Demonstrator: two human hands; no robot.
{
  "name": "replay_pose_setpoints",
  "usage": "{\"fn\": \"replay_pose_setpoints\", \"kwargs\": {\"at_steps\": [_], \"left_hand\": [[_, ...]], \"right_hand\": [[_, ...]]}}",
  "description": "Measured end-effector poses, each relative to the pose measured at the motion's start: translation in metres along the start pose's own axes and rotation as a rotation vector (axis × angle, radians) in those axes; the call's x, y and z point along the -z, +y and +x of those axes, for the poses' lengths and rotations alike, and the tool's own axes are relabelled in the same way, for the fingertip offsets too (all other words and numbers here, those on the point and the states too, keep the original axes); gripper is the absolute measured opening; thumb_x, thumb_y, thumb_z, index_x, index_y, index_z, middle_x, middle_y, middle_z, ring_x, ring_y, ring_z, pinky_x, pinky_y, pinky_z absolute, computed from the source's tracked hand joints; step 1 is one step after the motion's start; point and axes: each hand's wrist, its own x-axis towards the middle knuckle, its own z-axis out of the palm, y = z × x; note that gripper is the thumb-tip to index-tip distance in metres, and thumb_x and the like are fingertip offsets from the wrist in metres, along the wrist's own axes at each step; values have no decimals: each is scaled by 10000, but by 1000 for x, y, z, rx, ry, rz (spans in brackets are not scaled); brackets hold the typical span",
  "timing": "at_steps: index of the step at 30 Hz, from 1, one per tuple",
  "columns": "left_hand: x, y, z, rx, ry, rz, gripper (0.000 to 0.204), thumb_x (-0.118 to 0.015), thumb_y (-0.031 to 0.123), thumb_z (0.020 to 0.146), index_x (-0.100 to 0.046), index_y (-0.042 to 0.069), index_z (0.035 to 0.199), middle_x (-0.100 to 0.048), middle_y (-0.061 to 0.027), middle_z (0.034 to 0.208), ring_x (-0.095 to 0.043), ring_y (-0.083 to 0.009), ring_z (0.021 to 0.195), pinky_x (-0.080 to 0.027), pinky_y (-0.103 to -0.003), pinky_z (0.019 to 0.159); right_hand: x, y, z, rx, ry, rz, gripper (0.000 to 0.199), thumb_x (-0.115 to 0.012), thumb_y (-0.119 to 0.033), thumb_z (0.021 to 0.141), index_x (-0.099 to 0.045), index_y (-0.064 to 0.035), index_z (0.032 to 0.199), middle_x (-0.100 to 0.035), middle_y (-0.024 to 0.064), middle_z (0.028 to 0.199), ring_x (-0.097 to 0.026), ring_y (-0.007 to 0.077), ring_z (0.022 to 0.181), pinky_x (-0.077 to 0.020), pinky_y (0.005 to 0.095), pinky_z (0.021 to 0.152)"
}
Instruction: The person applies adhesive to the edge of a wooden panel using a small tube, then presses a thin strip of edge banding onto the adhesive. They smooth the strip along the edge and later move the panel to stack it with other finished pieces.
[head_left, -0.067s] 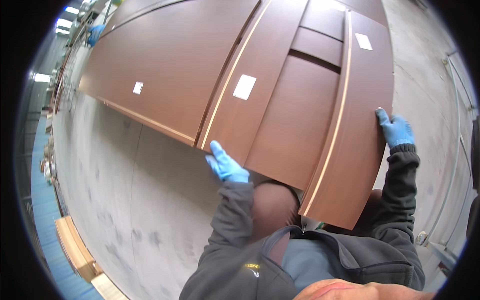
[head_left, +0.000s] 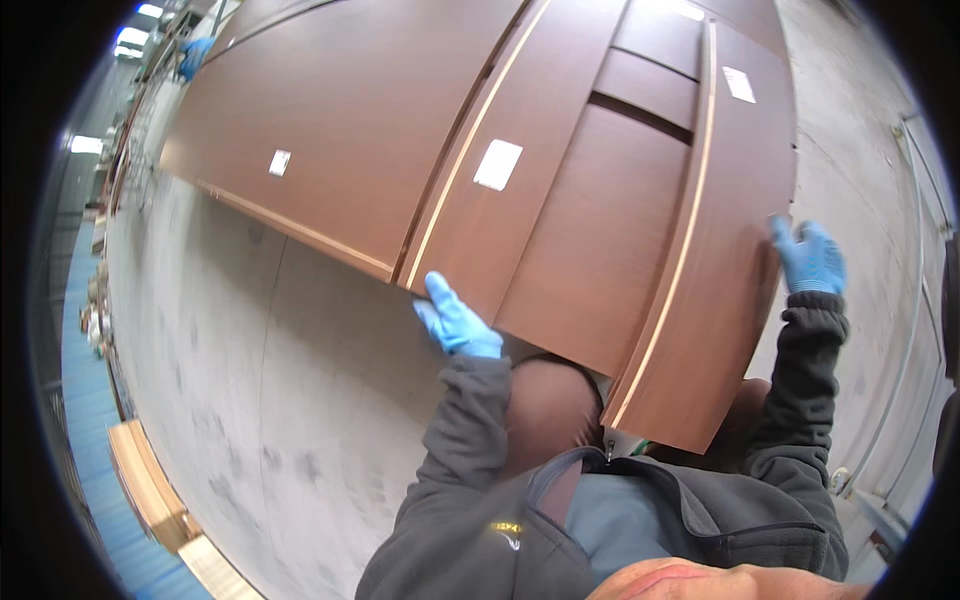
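My left hand [head_left: 458, 318], in a blue glove, is at the near end of a long brown board [head_left: 470, 230] with a white label and a pale strip. Its thumb and fingers are spread, and the thumb touches the board's end corner. My right hand [head_left: 810, 258], gloved alike, is open at the outer long edge of another brown board [head_left: 725, 230], thumb close to that edge. This board also bears a pale strip and a label. Between the two boards lies a recessed brown panel [head_left: 605, 230]. The near end of the right-hand board hangs over my lap.
A wide brown panel [head_left: 320, 120] with a small label extends to the left. At the far left is another person's blue-gloved hand [head_left: 195, 58]. Stacked wooden pieces [head_left: 150, 480] lie by a blue strip [head_left: 85, 400]. A metal frame [head_left: 920, 200] stands at right over concrete floor.
My right hand has shifted slightly right and a little lower, its thumb drawing back to the board's edge. My left hand stays almost in place. The whole view has shifted slightly.
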Motion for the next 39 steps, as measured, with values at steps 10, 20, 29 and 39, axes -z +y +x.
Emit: {"fn": "replay_pose_setpoints", "kwargs": {"at_steps": [10, 20, 29, 39], "left_hand": [[4, 11, -10, -258, -169, -120, 802, -529, 412, 1094, -148, -43, 1635, -250, -224, 1666, -342, -289, 1491, -304, -402, 1239], [10, 6, 2, -364, -230, -80, 702, -500, 280, 1115, -166, -98, 1604, -304, -261, 1619, -363, -296, 1475, -304, -393, 1234], [6, 11, -4, -328, -204, -114, 689, -499, 243, 1115, -158, -99, 1607, -295, -263, 1622, -361, -282, 1470, -305, -392, 1235], [0, -1, 0, -328, -153, -159, 683, -519, 307, 1111, -238, -60, 1614, -323, -228, 1627, -410, -260, 1421, -365, -373, 1188]], "right_hand": [[-26, -165, 49, 943, 290, 45, 834, -597, -651, 949, -499, -47, 1516, -473, 246, 1561, -475, 415, 1421, -380, 464, 1191], [-62, -266, 29, 782, -25, 201, 1053, -639, -736, 862, -379, -15, 1583, -465, 321, 1457, -434, 458, 1402, -359, 492, 1192], [-64, -267, 29, 790, -5, 204, 1044, -654, -732, 855, -409, -7, 1565, -478, 325, 1442, -439, 441, 1399, -373, 488, 1177], [-69, -267, 30, 795, 7, 212, 1034, -646, -734, 863, -408, -18, 1569, -482, 320, 1441, -442, 435, 1393, -373, 491, 1179]]}}
